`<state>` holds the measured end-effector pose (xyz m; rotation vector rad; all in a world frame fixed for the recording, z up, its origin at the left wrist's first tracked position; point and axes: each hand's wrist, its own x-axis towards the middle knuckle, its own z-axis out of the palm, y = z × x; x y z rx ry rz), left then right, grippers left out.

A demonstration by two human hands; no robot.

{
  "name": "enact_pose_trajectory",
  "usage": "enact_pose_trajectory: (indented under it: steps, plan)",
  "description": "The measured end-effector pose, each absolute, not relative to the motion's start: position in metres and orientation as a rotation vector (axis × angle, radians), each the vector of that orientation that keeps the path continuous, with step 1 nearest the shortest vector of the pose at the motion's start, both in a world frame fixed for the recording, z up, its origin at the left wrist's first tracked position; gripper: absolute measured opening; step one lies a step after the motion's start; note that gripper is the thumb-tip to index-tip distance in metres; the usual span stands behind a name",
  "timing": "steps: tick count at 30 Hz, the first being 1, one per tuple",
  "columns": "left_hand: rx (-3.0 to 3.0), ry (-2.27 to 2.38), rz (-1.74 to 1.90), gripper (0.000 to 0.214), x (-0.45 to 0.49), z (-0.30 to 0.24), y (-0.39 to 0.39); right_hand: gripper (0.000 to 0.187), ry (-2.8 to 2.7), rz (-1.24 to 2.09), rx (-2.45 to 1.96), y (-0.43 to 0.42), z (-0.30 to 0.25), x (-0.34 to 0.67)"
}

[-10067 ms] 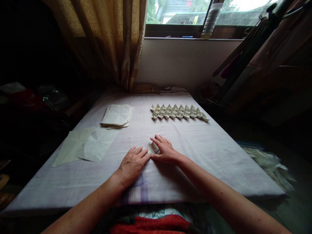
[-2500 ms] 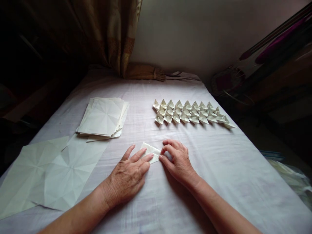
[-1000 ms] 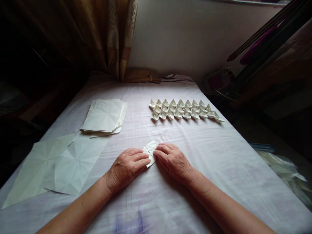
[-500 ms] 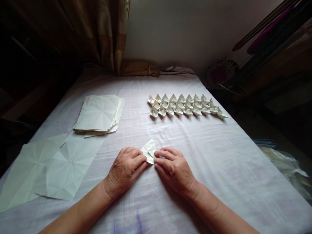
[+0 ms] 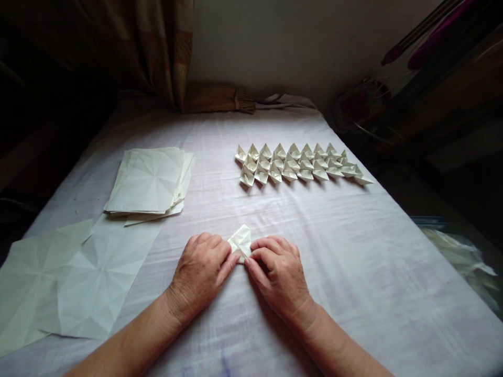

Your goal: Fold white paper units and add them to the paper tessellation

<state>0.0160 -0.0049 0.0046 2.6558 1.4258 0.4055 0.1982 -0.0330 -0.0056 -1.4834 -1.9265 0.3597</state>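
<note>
A small piece of folded white paper (image 5: 240, 241) lies on the cloth between my two hands, its rounded tip pointing away from me. My left hand (image 5: 202, 267) grips its left side, with the thumb pressed on the near part and the fingers curled. From the other side my right hand (image 5: 280, 269) pinches the lower right edge between thumb and fingertips. Creases cross the middle of the paper. My fingers hide its side edges.
Beyond my right hand stand rows of folded paper boats (image 5: 291, 165). A stack of creased paper squares (image 5: 143, 180) lies at the left, with loose creased sheets (image 5: 98, 283) nearer me. A pale cloth (image 5: 353, 262) covers the surface; a curtain (image 5: 165, 57) hangs at the back.
My right thumb and fingers have closed onto the paper's lower right edge, and my left thumb has shifted up onto it. The view has tilted slightly.
</note>
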Motion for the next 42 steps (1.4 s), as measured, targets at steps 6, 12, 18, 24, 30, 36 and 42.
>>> enact_pose_trajectory:
  steps: [6, 12, 18, 24, 30, 36, 42]
  plan:
    - [2.663, 1.486, 0.358, 0.027, 0.018, 0.004, -0.007, 0.011, -1.952, 0.418, -1.477, -0.033, -0.004, 0.200]
    - [2.687, 1.493, 0.350, 0.027, 0.020, 0.004, -0.006, 0.007, -1.953, 0.486, -1.441, -0.033, -0.002, 0.205]
    - [2.705, 1.474, 0.428, 0.030, 0.017, 0.000, -0.008, 0.007, -1.939, 0.464, -1.461, -0.032, -0.003, 0.203]
    - [2.589, 1.356, 0.494, 0.026, 0.009, -0.001, -0.009, 0.009, -1.936, 0.455, -1.458, -0.032, -0.004, 0.203]
    - [2.519, 1.397, 0.476, 0.026, 0.012, 0.001, -0.009, 0.012, -1.910, 0.484, -1.451, -0.032, -0.004, 0.204]
    - [2.571, 1.453, 0.422, 0.028, 0.017, 0.004, -0.007, 0.018, -1.900, 0.482, -1.441, -0.033, -0.005, 0.206]
    - [2.577, 1.460, 0.403, 0.028, 0.018, 0.004, -0.005, 0.008, -1.913, 0.440, -1.527, -0.032, -0.004, 0.201]
